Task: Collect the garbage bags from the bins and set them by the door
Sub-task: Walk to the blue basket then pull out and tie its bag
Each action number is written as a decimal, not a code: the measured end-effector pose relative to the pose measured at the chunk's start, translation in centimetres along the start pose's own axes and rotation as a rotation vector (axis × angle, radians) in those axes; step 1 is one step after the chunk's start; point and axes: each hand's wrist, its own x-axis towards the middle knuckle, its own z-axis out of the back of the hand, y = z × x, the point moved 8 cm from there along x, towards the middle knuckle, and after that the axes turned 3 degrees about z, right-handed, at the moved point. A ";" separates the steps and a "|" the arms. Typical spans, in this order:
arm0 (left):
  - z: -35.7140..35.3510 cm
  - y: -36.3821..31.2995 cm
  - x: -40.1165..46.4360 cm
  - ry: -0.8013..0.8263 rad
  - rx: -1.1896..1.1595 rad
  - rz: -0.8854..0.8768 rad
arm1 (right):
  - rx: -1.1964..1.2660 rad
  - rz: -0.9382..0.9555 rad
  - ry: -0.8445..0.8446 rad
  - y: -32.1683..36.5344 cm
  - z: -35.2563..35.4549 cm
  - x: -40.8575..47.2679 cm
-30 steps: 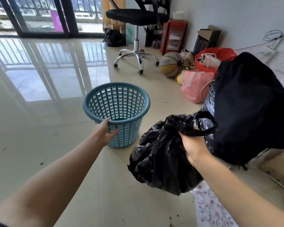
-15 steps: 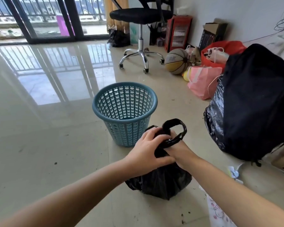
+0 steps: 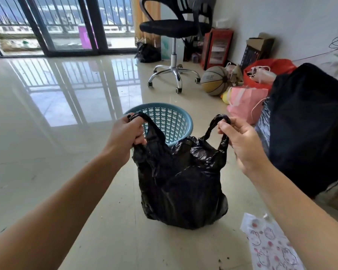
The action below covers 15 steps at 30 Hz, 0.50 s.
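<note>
The black garbage bag [image 3: 180, 184], half a second earlier pinched at one gathered neck, now stood on the floor [image 3: 66, 152] just before the blue bin [image 3: 172, 121], its loops drawn apart. The bin looked emptied, so tying probably came next. The left hand [image 3: 125, 137] gripped one loop; the right hand [image 3: 240, 141] pinched the other.

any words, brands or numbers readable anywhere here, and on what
None can be read for sure.
Worn orange basketball: a dark mark on its panel, too blurred to read.
Red-framed box by the wall: pale printed front, text too small to tell.
White plastic bag on the floor: rabbit drawings only, no lettering.
Black garbage bag and blue mesh bin: no print.
</note>
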 end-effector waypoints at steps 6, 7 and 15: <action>-1.6 -4.5 -2.8 -0.040 0.616 -0.459 | 0.153 0.097 0.128 3.4 -2.3 -1.0; -2.8 -5.1 -3.8 0.020 0.663 -0.535 | 0.322 0.054 0.203 3.6 -3.2 -1.3; -7.5 -5.2 -6.4 0.366 0.641 -0.598 | -0.474 0.015 0.862 1.5 -10.0 -6.4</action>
